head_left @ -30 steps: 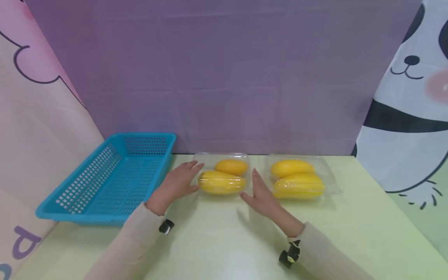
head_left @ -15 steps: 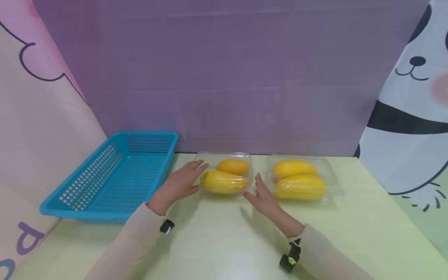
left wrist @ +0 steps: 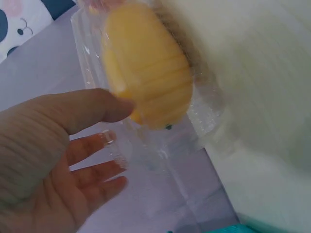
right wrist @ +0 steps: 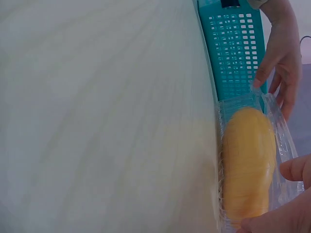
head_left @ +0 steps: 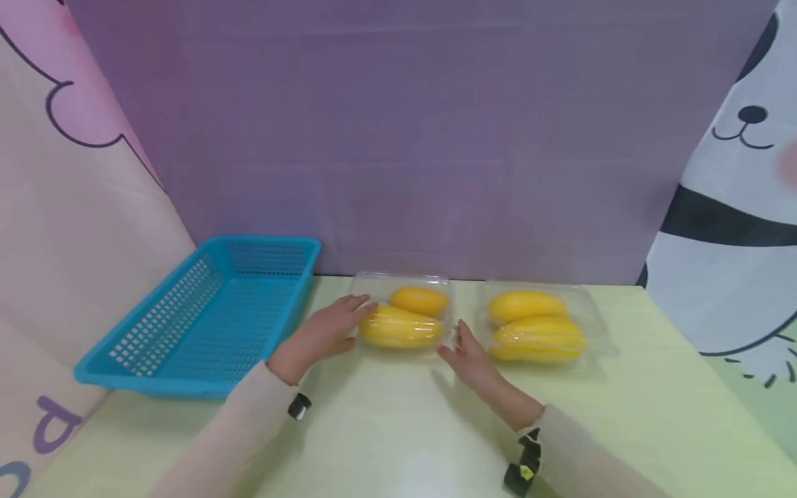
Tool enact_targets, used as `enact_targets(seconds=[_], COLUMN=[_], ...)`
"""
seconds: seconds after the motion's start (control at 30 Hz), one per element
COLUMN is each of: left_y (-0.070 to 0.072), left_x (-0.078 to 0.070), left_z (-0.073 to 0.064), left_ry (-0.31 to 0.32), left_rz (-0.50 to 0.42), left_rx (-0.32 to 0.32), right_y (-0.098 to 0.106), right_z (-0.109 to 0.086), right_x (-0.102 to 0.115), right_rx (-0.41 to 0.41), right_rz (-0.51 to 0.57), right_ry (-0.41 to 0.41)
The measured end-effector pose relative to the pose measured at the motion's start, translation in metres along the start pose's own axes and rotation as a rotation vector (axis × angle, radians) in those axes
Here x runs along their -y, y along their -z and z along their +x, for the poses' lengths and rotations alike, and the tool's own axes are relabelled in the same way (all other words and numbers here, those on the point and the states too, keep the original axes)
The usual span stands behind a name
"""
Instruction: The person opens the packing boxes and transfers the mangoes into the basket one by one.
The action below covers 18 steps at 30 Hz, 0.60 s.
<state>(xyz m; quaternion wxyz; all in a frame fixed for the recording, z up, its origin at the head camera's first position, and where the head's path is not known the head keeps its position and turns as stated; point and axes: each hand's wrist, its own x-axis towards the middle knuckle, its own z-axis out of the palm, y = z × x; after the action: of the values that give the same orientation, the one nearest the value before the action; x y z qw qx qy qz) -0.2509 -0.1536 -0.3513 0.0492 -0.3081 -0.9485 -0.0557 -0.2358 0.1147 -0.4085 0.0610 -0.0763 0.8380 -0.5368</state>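
In the head view my left hand (head_left: 324, 335) is at the left side of a clear plastic box (head_left: 367, 282). Two yellow, oblong fruits fill it: a grooved one (head_left: 400, 327) in front, a smoother one (head_left: 419, 301) behind. My right hand (head_left: 473, 360) is by its front right corner, fingers loosely extended. Seen from the left wrist, my left thumb (left wrist: 99, 110) lies over the box's end, the other fingers on the far side of its clear edge. In the right wrist view, my right thumb and finger (right wrist: 294, 167) are around the near end. Firm contact is unclear.
A second clear box (head_left: 588, 311) with two yellow fruits (head_left: 538, 339) stands to the right. The blue perforated basket (head_left: 249, 332) is at the left. Behind the pale table (head_left: 398, 429) hangs a purple backdrop (head_left: 411, 138); printed cloths flank both sides.
The head view has shifted slightly. My left fingers have come a little further over the box's edge, and my right hand is slightly closer to its corner. The boxes and basket have not visibly moved.
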Motion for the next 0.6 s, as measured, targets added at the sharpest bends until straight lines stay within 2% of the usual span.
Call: enact_targets(seconds=[0.2,0.3,0.43,0.6], left_y=[-0.007,-0.011,-0.014,-0.014], left_x=[-0.003,-0.004,-0.006,-0.009], left_z=[0.006,0.008,0.008,0.006], left_ry=[0.021,0.026,0.011,-0.006], left_rz=[0.032,0.078,0.15,0.177], left_rx=[-0.02,-0.024,-0.049,-0.064], right_y=[0.003,0.002,-0.002,-0.006], right_z=[0.0,0.0,0.001,0.0], right_x=[0.002,0.002,0.002,0.003], right_rx=[0.004,-0.015,-0.047,-0.061], right_rz=[-0.001,0.014,0.029,0.087], right_ry=[0.023,0.018,0.033,0.024])
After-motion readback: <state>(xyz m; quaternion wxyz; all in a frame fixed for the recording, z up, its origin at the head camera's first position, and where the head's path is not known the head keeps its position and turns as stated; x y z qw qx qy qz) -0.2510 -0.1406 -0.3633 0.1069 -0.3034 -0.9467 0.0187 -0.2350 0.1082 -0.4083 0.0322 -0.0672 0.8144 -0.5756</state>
